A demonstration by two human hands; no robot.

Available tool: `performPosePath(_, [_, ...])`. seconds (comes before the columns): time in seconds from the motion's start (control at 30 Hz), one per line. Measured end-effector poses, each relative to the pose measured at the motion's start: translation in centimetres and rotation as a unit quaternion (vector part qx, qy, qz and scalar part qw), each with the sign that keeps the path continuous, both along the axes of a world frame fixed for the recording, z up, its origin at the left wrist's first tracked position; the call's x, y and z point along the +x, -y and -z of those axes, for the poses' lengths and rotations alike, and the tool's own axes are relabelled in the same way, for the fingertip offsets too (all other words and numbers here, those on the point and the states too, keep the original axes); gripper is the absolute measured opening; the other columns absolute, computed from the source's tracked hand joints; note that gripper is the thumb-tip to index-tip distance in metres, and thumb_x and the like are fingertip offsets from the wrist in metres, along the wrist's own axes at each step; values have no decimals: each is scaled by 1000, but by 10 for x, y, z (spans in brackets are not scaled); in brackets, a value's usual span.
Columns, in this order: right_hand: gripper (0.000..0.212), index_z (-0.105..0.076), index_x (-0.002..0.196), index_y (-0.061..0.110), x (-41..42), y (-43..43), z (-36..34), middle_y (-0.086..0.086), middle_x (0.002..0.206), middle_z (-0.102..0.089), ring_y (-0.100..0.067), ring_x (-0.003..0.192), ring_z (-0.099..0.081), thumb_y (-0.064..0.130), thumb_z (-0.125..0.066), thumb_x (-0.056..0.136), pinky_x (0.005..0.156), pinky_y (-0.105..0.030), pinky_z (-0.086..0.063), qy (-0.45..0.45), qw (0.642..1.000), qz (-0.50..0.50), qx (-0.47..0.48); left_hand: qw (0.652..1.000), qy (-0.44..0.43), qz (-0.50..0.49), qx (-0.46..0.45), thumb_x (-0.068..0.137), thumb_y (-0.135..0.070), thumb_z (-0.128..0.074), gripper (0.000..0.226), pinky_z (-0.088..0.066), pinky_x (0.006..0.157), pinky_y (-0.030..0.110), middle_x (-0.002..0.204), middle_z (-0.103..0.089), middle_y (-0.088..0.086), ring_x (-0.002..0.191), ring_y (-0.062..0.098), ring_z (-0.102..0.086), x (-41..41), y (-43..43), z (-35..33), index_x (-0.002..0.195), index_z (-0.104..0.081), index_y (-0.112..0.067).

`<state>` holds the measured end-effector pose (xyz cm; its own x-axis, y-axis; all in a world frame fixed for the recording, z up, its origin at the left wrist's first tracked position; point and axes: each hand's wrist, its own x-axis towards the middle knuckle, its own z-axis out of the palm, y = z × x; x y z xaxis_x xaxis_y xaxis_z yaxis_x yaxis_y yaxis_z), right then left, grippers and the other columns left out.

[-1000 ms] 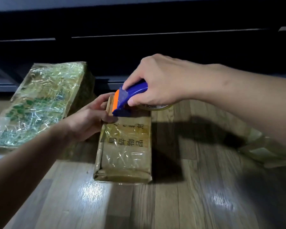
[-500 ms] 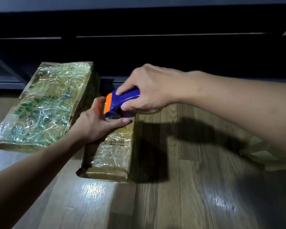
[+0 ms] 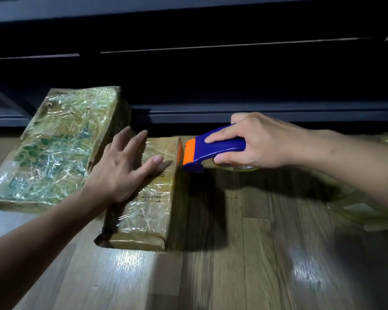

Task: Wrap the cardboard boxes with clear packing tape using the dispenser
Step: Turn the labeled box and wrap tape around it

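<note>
Dispenser (image 3: 211,152), shifted from small box (image 3: 148,206) top to its far right edge, is clasped by right grip (image 3: 262,139). Left grip (image 3: 119,173) is pressed flat on the box, fingers apart. Box is kept on the floor (image 3: 255,242); top taped, sides judged outstanding.

- The tape dispenser (image 3: 213,151) is blue-violet with an orange front edge.
- The small cardboard box (image 3: 148,198) is tan under glossy clear tape, with dark printed characters.
- The larger box (image 3: 54,148) is tan with a green leaf pattern.
- The floor (image 3: 255,253) is brown wood-grain planks.
- The furniture behind (image 3: 211,74) is dark navy.
</note>
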<state>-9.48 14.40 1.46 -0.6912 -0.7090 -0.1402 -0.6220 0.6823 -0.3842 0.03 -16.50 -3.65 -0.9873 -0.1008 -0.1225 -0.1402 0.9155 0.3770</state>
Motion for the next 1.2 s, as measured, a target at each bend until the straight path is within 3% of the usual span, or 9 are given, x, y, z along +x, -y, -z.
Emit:
performPosePath(0.13, [55,-51,140,51,-1,9,2,19,94,-44,-2,83,-49,66,-61,88,65,-19,-33,-14,1000,-7,-21,997,22,-3,-75,70,-103,-19,112,-40,111,57,167,-20,8,145,41,-33,-5,-16,-9,160,-27,-36])
performPosePath(0.3, [52,-57,137,47,0,14,0,26,89,-39,5,80,-44,62,-66,87,67,-16,-33,-17,999,5,-38,984,122,-125,-38,60,-100,-45,122,-46,100,53,149,-33,21,137,49,-40,-38,-51,-18,153,-35,-21])
performPosePath(0.57, [49,-62,136,41,4,18,-17,30,82,-35,8,75,-41,56,-68,89,65,-12,-29,-28,999,-5,-46,994,44,-89,-41,56,-102,-38,123,-51,91,47,131,-51,19,116,41,-58,-46,-43,-15,137,-49,-11])
performPosePath(0.7, [45,-68,125,46,1,11,-54,27,98,-64,-1,90,-59,61,-71,83,81,-22,-48,-60,997,-2,-44,982,-4,-108,154,58,-85,-42,85,-44,85,43,107,-62,8,104,32,-59,-50,-41,-12,107,-60,-17])
performPosePath(0.77, [41,-69,120,48,3,10,-73,24,112,-70,-3,100,-61,62,-72,81,89,-28,-51,-50,998,-5,-42,924,28,-131,359,64,-77,-53,63,-49,93,45,93,-68,6,93,28,-62,-45,-46,-5,92,-68,-23])
performPosePath(0.83, [41,-70,120,47,7,16,-78,23,114,-70,-3,99,-59,60,-73,82,87,-27,-50,-53,998,-11,-37,861,80,-119,487,84,-66,-49,51,-57,82,39,83,-74,7,76,21,-69,-37,-54,7,83,-79,-24])
performPosePath(0.93, [40,-71,120,45,12,35,-56,18,113,-71,-9,97,-58,57,-72,82,82,-28,-48,-67,998,-17,-8,813,143,-105,555,104,-50,-31,67,-55,57,25,70,-73,8,57,17,-69,-27,-57,41,70,-81,-22])
performPosePath(1.07, [40,-70,123,41,20,49,-19,15,110,-65,-12,100,-56,54,-70,85,79,-30,-45,-48,998,-31,14,794,181,-53,579,77,-74,-68,51,-58,71,36,88,-74,10,73,19,-72,-25,-42,70,92,-79,-27])
performPosePath(1.2, [38,-70,123,41,25,61,-3,11,102,-57,-17,100,-60,52,-69,87,86,-38,-54,-43,998,-41,1,771,193,-64,603,84,-76,-62,58,-60,79,40,99,-76,15,82,24,-74,-23,-32,83,102,-80,-24])
